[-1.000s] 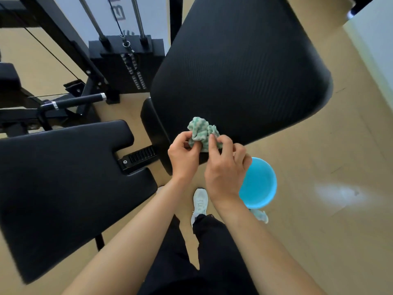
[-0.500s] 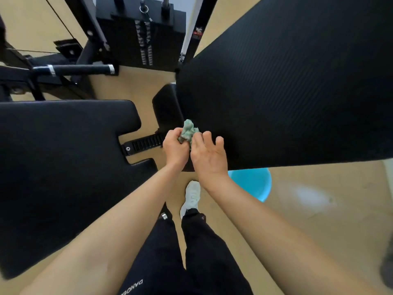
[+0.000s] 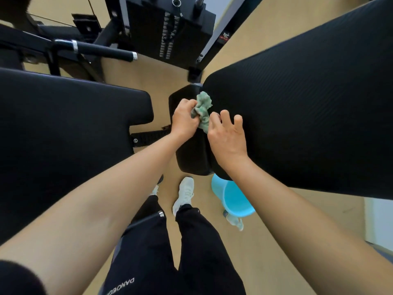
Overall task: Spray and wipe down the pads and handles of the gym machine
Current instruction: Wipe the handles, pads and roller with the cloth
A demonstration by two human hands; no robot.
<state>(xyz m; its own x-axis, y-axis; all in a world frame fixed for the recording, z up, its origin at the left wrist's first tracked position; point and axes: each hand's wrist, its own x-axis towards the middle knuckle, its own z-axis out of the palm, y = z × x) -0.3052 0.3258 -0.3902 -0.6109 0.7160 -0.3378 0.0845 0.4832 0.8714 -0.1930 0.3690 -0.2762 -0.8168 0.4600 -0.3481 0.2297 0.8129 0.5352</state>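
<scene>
A crumpled green cloth is bunched in my left hand, just above the small black pad at the centre. My right hand is beside it with fingers spread; its thumb side touches the cloth's lower end and the fingertips lie against the big ribbed black pad on the right. A second large smooth black pad fills the left. A black handle with metal rings sticks out at the upper left.
The weight stack and frame uprights stand at the top. A light blue bucket sits on the tan floor under the right pad, a spray bottle lying beside it. My legs and white shoes are below.
The view has moved closer over the machine. My left hand has taken the cloth into its fist, and my right hand has opened its fingers and slid slightly to the right of it.
</scene>
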